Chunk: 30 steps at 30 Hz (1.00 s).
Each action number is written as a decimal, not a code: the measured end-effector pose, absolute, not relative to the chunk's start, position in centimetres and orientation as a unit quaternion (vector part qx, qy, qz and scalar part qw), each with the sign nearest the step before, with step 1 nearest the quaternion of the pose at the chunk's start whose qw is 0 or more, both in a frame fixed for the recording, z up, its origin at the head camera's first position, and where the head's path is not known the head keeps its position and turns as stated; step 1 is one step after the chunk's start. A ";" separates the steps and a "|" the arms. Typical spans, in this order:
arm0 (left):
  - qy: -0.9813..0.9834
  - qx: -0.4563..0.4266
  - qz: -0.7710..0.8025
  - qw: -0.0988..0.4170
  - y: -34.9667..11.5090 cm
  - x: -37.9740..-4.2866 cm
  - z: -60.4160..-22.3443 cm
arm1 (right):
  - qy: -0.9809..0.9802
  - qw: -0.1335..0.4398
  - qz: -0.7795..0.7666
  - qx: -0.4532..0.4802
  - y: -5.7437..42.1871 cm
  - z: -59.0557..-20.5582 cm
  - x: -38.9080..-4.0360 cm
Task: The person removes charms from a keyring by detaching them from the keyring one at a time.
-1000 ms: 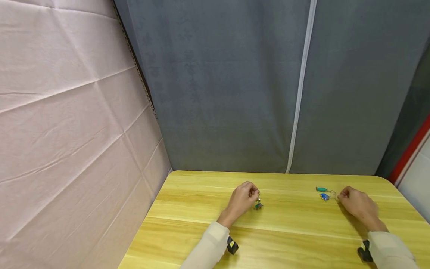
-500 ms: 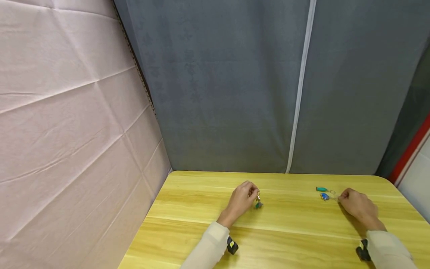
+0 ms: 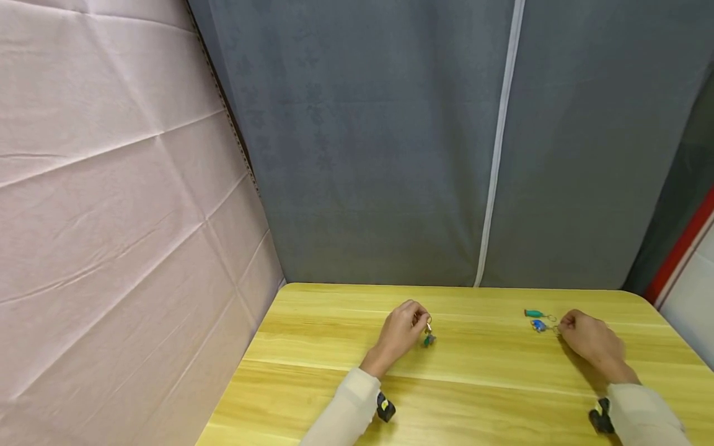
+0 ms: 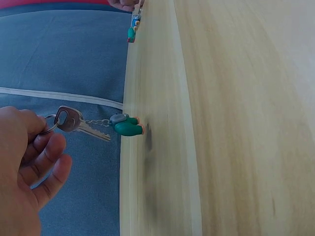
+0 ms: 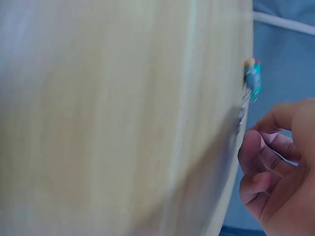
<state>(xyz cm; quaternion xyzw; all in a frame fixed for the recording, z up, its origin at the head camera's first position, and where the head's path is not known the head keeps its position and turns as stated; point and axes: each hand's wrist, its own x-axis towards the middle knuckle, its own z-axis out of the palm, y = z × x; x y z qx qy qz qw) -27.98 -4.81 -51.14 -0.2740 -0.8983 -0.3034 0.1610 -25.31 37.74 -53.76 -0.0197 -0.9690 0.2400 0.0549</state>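
My left hand (image 3: 398, 333) pinches a key ring (image 4: 49, 117) between thumb and fingers. From this ring hang a silver key (image 4: 71, 119) and, on a short chain, a green and grey figure charm (image 4: 129, 128). Far to the right, my right hand (image 3: 594, 341) is low over the table, thumb and index finger pinching the ring end of a keychain with a blue charm (image 3: 538, 326). Its chain (image 5: 242, 110) runs to the fingertips in the blurred right wrist view. A green bottle-shaped keychain (image 3: 533, 314) lies just beyond the blue charm, its ring (image 3: 551, 318) toward the hand.
The wooden table (image 3: 474, 421) reaches back to a grey curtain (image 3: 390, 155) with a white vertical strip (image 3: 499, 136). A pale pink cloth wall (image 3: 111, 217) stands along the left side. A red-edged panel (image 3: 677, 257) is at the right.
The right hand has shifted slightly left, bringing the ring end closer to the blue charm. The left hand stays put; its hanging key and charm swing slightly.
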 end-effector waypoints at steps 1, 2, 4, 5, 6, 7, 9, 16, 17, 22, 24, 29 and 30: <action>-0.898 -0.274 -0.304 0.161 -4.8 -28.0 -51.1 | -0.968 0.059 0.243 -0.011 37.4 -53.6 -25.3; -0.898 -0.275 -0.304 0.161 -4.8 -28.0 -51.1 | -0.967 0.063 0.247 -0.003 37.0 -53.5 -25.4; -0.897 -0.277 -0.304 0.160 -4.8 -28.0 -51.2 | -0.963 0.067 0.259 0.011 35.9 -53.3 -25.4; -0.897 -0.278 -0.304 0.160 -4.8 -28.1 -51.2 | -0.962 0.071 0.264 0.017 35.3 -53.2 -25.4; -0.896 -0.280 -0.305 0.160 -4.8 -28.0 -51.2 | -0.960 0.076 0.268 0.021 34.6 -53.0 -25.4; -0.895 -0.282 -0.306 0.159 -4.7 -28.0 -51.2 | -0.959 0.080 0.272 0.025 33.9 -52.9 -25.3; -0.894 -0.286 -0.307 0.157 -4.7 -28.0 -51.2 | -0.956 0.090 0.277 0.034 32.5 -52.5 -25.2; -0.892 -0.289 -0.312 0.152 -4.4 -28.0 -51.3 | -0.947 0.117 0.288 0.077 27.3 -51.3 -25.4; -0.892 -0.289 -0.311 0.152 -4.4 -28.0 -51.3 | -0.946 0.118 0.291 0.083 26.6 -51.2 -25.4; -0.892 -0.292 -0.307 0.158 -4.4 -28.0 -51.3 | -0.941 0.126 0.293 0.117 23.2 -50.6 -25.7; -0.891 -0.294 -0.308 0.160 -4.3 -28.0 -51.3 | -0.939 0.130 0.290 0.128 22.0 -50.6 -25.8; -0.887 -0.301 -0.310 0.160 -4.2 -28.0 -51.2 | -0.936 0.135 0.286 0.153 19.5 -50.7 -26.2; -0.887 -0.303 -0.309 0.160 -4.2 -28.0 -51.2 | -0.935 0.135 0.286 0.159 19.0 -50.8 -26.2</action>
